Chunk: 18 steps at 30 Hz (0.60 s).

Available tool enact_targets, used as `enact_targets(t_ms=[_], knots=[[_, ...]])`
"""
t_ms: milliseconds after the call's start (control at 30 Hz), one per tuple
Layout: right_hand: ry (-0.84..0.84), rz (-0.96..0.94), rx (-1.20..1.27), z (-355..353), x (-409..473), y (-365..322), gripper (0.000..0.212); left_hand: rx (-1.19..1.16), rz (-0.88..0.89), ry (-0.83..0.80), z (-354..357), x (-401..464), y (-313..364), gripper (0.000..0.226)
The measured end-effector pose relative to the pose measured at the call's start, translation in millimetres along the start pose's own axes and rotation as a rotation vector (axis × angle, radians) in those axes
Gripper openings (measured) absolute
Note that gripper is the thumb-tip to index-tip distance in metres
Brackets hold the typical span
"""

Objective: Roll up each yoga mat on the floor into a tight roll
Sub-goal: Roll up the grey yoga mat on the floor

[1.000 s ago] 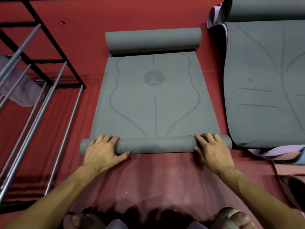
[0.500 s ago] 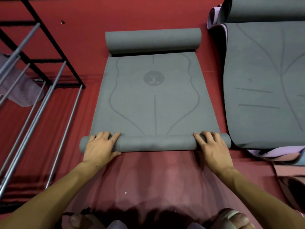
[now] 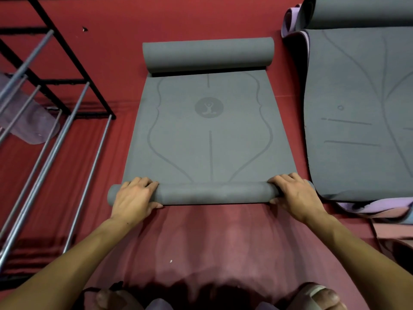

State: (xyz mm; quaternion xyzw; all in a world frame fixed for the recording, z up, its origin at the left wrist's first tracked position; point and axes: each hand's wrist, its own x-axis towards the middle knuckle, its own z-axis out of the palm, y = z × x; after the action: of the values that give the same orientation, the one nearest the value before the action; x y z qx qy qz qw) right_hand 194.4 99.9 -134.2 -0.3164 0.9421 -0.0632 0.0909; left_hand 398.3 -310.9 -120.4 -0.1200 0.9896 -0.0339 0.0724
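Both hands are on it now, left hand (image 3: 134, 199) and right hand (image 3: 295, 195) curled round the near roll (image 3: 214, 193) of the grey mat (image 3: 210, 135) mid-frame, rolling just begun; next, push evenly toward the far curled end (image 3: 207, 55).

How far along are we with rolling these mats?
Early. Nothing looks finished. In hand: left hand and right hand grip the near roll of the middle mat, still thin; most lies flat, and its far end is curled too. Left: the right mat, mostly flat, and whatever lies under it.
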Motion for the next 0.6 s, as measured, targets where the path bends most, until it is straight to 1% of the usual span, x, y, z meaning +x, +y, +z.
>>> enact_targets(t_ms=[133, 267, 433, 600], knots=[[-0.107, 0.004, 0.025, -2.9, -4.6, 2.6, 0.057, -0.056, 0.013, -0.080, -7.5, -5.4, -7.4, 0.073], [-0.180, -0.010, 0.041, -5.0, -10.6, 5.3, 0.063, -0.101, 0.069, -0.165, -21.7, -12.0, -7.8, 0.076], [-0.281, -0.041, 0.014, -6.0, -24.1, 6.3, 0.062, -0.137, 0.124, -0.253, -21.5, -21.7, -15.0, 0.081], [-0.321, -0.046, 0.000, -7.4, -24.9, 2.7, 0.063, -0.185, 0.058, -0.281, -17.5, -22.7, -17.2, 0.086]])
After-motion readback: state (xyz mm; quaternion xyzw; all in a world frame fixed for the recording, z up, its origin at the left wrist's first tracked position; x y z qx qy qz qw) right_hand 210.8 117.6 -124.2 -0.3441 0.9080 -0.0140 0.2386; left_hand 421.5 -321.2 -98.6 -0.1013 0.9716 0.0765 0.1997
